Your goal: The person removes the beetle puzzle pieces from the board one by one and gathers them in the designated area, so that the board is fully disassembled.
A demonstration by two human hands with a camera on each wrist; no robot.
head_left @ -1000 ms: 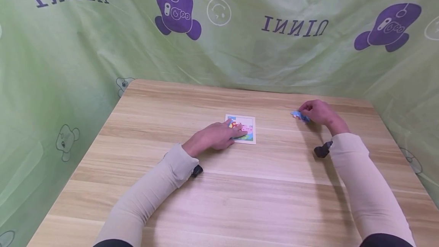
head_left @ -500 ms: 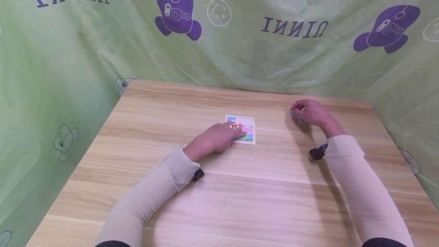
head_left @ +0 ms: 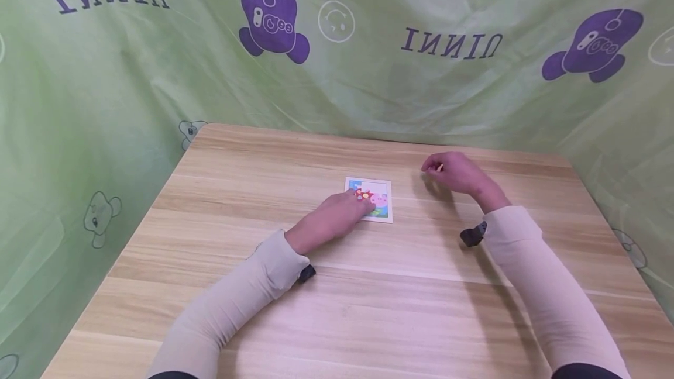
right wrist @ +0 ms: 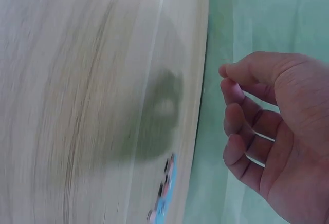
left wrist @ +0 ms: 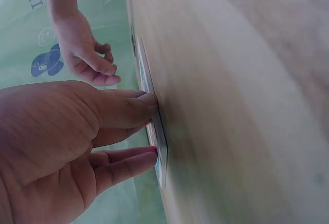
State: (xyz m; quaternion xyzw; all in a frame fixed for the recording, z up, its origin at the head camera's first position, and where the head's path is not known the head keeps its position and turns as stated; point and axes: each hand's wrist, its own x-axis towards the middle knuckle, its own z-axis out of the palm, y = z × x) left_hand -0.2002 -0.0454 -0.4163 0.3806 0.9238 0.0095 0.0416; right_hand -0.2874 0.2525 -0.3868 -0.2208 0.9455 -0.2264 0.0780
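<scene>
My left hand (head_left: 337, 218) rests on a small white-framed jigsaw puzzle (head_left: 380, 187), its extended fingertips pressing the picture of a pink pig in red; part of the inside shows pale. In the left wrist view the puzzle (left wrist: 160, 149) appears edge-on under the thumb and fingers. My right hand (head_left: 455, 171) hovers right of the puzzle, above the table. In the right wrist view, its fingers are loosely curled, thumb tip close to the index finger, with nothing visible between them. Blue and pink puzzle pieces (right wrist: 163, 196) lie on the table below that hand; the head view hides them.
The wood-grain table (head_left: 368, 309) stands against a green printed curtain (head_left: 379, 98) at its back and sides. Small black devices (head_left: 473, 234) are worn at the wrists.
My right hand has moved left from the loose pieces toward the puzzle, leaving pieces on the table. The left hand has drawn back slightly, its fingers still on the puzzle.
</scene>
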